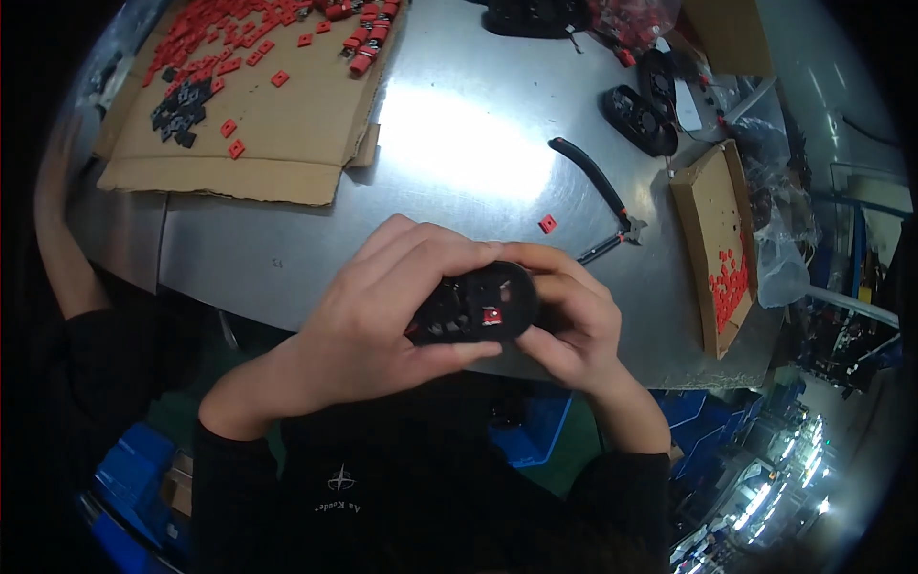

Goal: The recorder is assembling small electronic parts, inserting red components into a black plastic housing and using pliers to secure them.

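Observation:
Between both hands I hold a black oval plastic housing (516,304) above the table's near edge. A small red square piece (491,316) sits in it, and its other inner parts are too dark to make out. My left hand (392,292) wraps the housing's left end, thumb along the near rim. On the right end, my right hand (574,311) grips with curled fingers and thumb. Just beyond the hands, a loose red square piece (547,224) lies on the metal table (421,191). Cutting pliers with black handles (598,187) rest spread to its right.
A cardboard tray (277,177) at the far left bears many red and black pieces. At right stands a cardboard box (712,239) with small red parts. More black housings (636,120) and plastic bags lie at the back right. Another person's arm (72,249) is at left.

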Action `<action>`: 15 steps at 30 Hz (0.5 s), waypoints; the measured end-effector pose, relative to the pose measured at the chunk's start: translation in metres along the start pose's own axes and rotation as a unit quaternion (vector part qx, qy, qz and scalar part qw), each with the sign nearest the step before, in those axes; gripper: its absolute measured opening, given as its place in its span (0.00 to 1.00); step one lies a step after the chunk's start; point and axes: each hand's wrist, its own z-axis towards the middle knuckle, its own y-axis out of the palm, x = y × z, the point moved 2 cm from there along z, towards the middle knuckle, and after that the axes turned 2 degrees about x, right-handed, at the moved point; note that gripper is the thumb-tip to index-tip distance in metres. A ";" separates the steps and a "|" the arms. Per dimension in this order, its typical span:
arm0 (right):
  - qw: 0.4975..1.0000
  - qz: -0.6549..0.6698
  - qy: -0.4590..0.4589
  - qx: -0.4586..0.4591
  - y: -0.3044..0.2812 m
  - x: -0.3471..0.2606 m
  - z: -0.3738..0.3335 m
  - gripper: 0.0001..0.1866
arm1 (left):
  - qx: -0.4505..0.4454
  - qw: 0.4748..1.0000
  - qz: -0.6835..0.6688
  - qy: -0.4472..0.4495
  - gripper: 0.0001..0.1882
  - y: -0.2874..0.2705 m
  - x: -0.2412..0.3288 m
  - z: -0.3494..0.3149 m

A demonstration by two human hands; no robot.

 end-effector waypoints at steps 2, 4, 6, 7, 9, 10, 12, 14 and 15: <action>0.997 0.068 -0.006 0.041 0.001 -0.001 -0.001 0.16 | 0.013 1.000 0.008 -0.003 0.33 0.001 0.002 0.000; 0.990 0.127 0.022 0.051 0.006 0.005 -0.007 0.15 | 0.023 1.000 0.013 -0.006 0.33 0.002 0.004 -0.001; 0.979 0.185 0.051 0.065 0.008 0.008 -0.007 0.14 | 0.037 0.998 0.041 -0.007 0.33 0.003 0.005 -0.003; 0.980 0.179 0.065 0.059 0.009 0.008 -0.006 0.13 | 0.038 0.998 0.041 -0.008 0.33 0.004 0.004 -0.005; 0.981 0.170 0.077 0.052 0.009 0.009 -0.004 0.12 | 0.032 0.999 0.025 -0.011 0.33 0.004 -0.002 -0.007; 0.987 0.139 0.064 0.057 0.009 0.008 -0.003 0.11 | 0.033 0.999 0.024 -0.011 0.33 0.003 -0.004 -0.007; 0.991 0.108 0.053 0.060 0.009 0.004 -0.004 0.10 | 0.016 0.999 0.047 -0.007 0.33 0.000 -0.005 -0.008; 0.974 0.115 0.194 0.019 0.008 0.000 -0.004 0.09 | 0.005 0.998 0.054 -0.014 0.33 -0.002 -0.007 -0.006; 0.974 0.116 0.194 0.018 0.006 -0.003 -0.002 0.09 | -0.006 0.998 0.061 -0.021 0.33 -0.002 -0.007 -0.006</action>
